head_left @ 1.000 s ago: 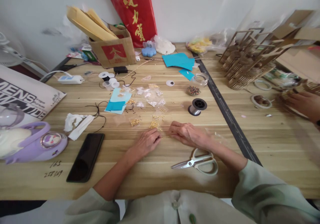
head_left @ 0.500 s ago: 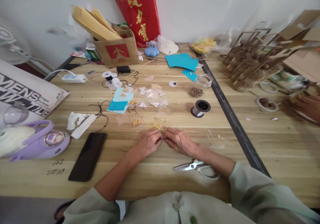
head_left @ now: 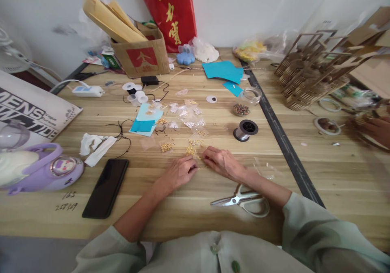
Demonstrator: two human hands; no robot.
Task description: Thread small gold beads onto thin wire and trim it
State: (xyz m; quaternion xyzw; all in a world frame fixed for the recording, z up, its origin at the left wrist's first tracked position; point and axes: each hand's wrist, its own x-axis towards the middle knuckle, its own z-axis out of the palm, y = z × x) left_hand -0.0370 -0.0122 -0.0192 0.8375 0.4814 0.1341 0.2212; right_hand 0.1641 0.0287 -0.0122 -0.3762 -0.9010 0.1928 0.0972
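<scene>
Space had opened between our left hand (head_left: 182,170) and right hand (head_left: 221,161), which had nearly met just before, baring a thin gold strand (head_left: 202,168) between them. Both hands' fingers were curled, seemingly pinching it at its 2 ends, though we couldn't see the contacts. Loose gold beads (head_left: 190,150) crowded the fingertips; scissors (head_left: 234,200) lay near our right forearm, a wire spool (head_left: 248,126) farther off.

"How does the worktop (head_left: 170,220) look?"
"Wood-grained, smooth, with a faint sheen."
"And the scissors (head_left: 235,200)?"
"Shiny metal blades, smooth plastic-looking handles."
"The phone (head_left: 105,188)?"
"Glossy black."
"At the far edge?"
"Glossy red bag (head_left: 178,17), matt cardboard box (head_left: 141,61)."
</scene>
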